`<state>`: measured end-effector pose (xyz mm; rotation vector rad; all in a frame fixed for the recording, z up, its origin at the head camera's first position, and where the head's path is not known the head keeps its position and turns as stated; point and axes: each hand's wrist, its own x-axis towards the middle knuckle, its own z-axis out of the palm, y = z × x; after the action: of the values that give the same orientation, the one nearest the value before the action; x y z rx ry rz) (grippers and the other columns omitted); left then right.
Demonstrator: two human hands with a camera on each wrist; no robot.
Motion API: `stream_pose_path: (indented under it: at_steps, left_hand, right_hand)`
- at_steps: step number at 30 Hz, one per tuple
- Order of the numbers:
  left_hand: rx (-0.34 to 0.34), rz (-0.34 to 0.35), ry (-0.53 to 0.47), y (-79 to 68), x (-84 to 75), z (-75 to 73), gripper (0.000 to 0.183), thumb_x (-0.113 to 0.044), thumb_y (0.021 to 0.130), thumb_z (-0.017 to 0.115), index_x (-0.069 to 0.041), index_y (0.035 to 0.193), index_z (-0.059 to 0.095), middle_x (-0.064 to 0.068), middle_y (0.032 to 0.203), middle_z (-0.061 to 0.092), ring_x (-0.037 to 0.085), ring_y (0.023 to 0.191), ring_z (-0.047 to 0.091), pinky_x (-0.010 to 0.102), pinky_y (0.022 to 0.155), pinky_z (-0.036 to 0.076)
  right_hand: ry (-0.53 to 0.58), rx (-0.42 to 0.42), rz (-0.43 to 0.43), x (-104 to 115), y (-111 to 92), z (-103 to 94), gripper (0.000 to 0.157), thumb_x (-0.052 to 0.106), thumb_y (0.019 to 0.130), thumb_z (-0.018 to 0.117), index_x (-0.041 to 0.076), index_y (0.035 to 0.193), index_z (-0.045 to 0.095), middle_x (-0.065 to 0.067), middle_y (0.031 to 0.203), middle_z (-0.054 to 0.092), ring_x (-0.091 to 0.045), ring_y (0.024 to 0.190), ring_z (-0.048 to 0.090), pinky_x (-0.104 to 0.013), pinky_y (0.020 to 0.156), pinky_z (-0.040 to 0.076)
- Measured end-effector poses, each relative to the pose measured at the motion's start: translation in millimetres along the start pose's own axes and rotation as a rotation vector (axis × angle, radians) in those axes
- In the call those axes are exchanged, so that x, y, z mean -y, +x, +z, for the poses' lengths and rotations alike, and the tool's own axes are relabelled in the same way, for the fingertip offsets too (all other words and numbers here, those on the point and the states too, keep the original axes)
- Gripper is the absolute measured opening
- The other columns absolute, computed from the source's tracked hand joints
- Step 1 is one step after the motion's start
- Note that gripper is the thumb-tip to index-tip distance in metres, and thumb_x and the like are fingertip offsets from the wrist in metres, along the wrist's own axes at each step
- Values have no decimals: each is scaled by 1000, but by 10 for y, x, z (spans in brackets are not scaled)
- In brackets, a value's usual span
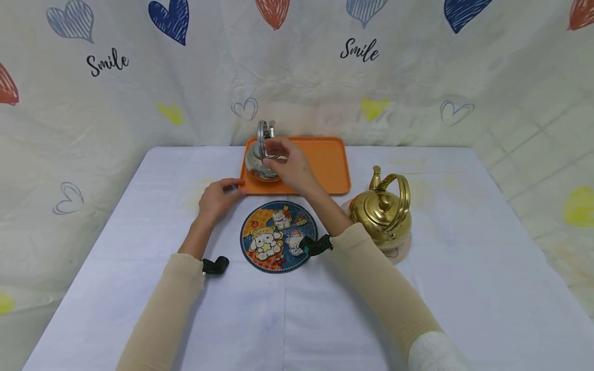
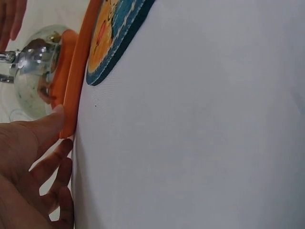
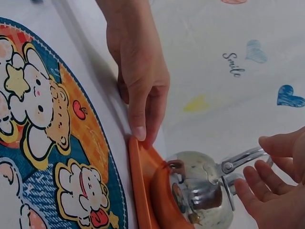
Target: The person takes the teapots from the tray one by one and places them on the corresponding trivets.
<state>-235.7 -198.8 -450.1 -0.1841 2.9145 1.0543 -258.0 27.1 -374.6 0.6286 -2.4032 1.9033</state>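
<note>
A shiny silver kettle (image 1: 261, 164) with a raised handle stands on the left part of an orange tray (image 1: 320, 165). My right hand (image 1: 291, 166) is beside the kettle's handle, its fingers loosely bent; in the right wrist view the right hand (image 3: 279, 183) has thumb and fingers spread apart near the handle, not closed round it. My left hand (image 1: 218, 200) is at the tray's near left corner. In the left wrist view the left hand (image 2: 24, 162) pinches that corner, thumb on the rim and index finger against the outside.
A round cartoon-patterned mat (image 1: 278, 237) lies in front of the tray. To the right, a golden kettle (image 1: 380, 216) with an upright handle stands on a pale round mat (image 1: 401, 252). A white cloth covers the table (image 1: 464, 288); behind it hangs a heart-printed curtain (image 1: 306, 77).
</note>
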Motion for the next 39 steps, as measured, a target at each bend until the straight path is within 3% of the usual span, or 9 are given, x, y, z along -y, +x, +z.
stream_pose_path:
  at_steps: [12,24,31,39]
  left_hand:
    - [-18,33,-3,-4,1,-11,41,-38,99,71,-21,136,70,12,147,63,35,140,55,56,117,43]
    - [-17,35,-14,6,21,11,40,-39,99,70,-21,135,70,11,144,64,33,137,57,55,114,44]
    - [-13,33,-25,-4,16,3,40,-38,99,70,-21,135,70,12,144,64,33,136,56,55,116,42]
    - [-7,30,-26,-4,11,-1,40,-38,99,70,-21,136,70,12,146,63,34,139,55,55,117,42]
  right_hand:
    - [5,15,-6,-35,63,27,46,1,98,69,3,141,56,-17,141,62,-30,134,58,-47,114,49]
    - [66,28,40,-40,104,61,52,0,99,66,4,148,49,-19,138,62,-30,127,62,-39,107,54]
    - [26,8,91,-40,151,74,50,3,100,66,6,148,54,-17,133,64,-28,124,63,-37,103,55]
    - [13,-30,112,-79,197,64,38,4,99,69,6,136,65,-16,127,69,-26,116,65,-33,100,56]
